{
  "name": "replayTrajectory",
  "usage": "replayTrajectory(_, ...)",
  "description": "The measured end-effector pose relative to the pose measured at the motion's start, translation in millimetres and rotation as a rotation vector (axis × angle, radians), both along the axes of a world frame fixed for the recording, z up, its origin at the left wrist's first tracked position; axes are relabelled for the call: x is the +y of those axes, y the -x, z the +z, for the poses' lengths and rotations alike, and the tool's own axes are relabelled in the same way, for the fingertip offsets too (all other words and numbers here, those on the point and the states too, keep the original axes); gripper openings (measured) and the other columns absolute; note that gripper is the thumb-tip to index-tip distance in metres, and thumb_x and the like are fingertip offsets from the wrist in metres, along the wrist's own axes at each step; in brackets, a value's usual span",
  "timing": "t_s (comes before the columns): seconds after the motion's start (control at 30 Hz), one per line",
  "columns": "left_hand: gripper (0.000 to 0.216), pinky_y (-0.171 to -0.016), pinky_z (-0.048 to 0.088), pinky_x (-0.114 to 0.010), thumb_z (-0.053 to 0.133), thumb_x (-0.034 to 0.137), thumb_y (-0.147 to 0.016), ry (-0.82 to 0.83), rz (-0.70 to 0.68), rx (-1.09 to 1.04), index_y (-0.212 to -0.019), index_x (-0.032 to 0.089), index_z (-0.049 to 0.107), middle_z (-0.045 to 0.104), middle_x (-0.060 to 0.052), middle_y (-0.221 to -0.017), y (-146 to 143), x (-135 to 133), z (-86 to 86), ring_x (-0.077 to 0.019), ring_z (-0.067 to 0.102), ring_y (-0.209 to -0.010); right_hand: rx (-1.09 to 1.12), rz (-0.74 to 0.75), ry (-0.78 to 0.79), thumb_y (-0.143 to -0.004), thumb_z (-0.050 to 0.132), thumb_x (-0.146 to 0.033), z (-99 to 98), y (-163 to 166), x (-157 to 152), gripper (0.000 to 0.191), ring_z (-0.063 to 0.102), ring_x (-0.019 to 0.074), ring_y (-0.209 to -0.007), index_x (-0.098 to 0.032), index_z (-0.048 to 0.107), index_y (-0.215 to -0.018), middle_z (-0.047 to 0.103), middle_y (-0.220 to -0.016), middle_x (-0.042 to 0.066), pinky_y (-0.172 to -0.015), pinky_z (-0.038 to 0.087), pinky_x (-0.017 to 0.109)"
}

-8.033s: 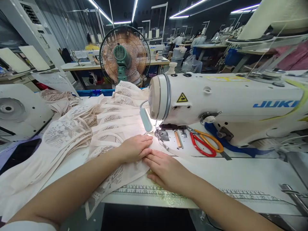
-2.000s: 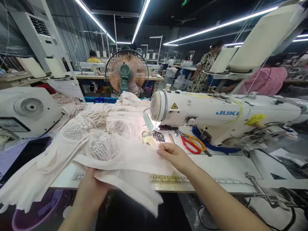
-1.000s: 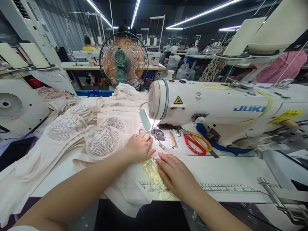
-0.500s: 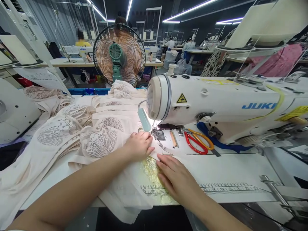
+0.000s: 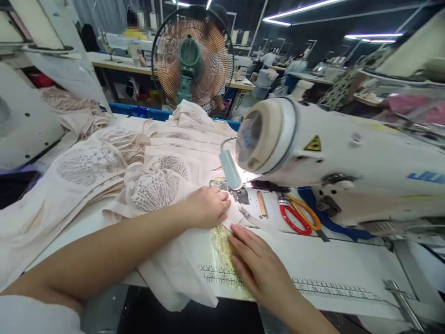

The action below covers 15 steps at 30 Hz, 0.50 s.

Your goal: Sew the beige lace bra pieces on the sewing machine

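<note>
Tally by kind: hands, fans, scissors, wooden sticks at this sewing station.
Bare hands (left hand, right hand): 2
Green-hubbed wire-cage fan: 1
Red-and-orange-handled scissors: 1
Small brown wooden stick: 1
Total: 5

White sewing table [image 5: 347, 260], sewing machine [image 5: 347, 157] on it, red and orange scissors [image 5: 299, 218], pale lace pieces [image 5: 156, 185] piled left

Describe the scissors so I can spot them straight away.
Start at the white sewing machine. On its bed, beneath the arm, lie the scissors. They alone have one red and one orange handle loop.
</note>
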State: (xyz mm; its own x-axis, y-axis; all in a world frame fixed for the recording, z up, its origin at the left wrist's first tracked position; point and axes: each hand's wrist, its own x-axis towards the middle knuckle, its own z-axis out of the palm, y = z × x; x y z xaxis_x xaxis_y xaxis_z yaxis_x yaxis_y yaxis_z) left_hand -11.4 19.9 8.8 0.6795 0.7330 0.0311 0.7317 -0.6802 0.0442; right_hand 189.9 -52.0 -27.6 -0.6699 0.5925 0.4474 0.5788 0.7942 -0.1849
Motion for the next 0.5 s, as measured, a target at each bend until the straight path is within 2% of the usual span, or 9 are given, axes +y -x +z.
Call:
replayTrajectory(0.1,0.031,-0.081,0.043,-0.037,0.048,0.033,-0.09,0.038,-0.028,0.028,-0.112,0.014,0.06,0.059,-0.01,-0.116,1.3,4.3,0.4,-0.0256,0.051,-0.103,-0.035,0.025,0.007,-0.089,0.049,-0.019,-1.1,-1.4,0.7,0.03,0.053,0.0266,-0.119,-0.014,0.057,-0.118,0.059,-0.126,0.016,-0.093,0.052,0.043)
replayTrajectory(0.33,0.036,-0.088,0.04,-0.041,0.047,0.038,-0.091,0.108,-0.014,-0.003,-0.119,0.016,0.058,0.057,-0.01,-0.121,2.2,7.8,-1.1,-0.0269,0.047,-0.107,-0.062,0.009,0.049,-0.088,0.051,-0.02,-3.9,-1.0,2.7,0.036,0.051,0.0278,-0.122,-0.018,0.054,-0.124,0.057,-0.13,0.013,-0.094,0.051,0.045)
replayTrajectory(0.5,0.033,-0.086,0.04,-0.041,0.049,0.036,-0.089,0.131,-0.01,-0.036,-0.112,0.016,0.061,0.058,-0.01,-0.117,3.9,7.2,0.3,-0.0276,0.048,-0.105,-0.087,-0.012,0.068,-0.087,0.051,-0.02,-2.4,1.0,2.7,0.037,0.051,0.0283,-0.122,-0.018,0.053,-0.124,0.055,-0.131,0.014,-0.094,0.05,0.046)
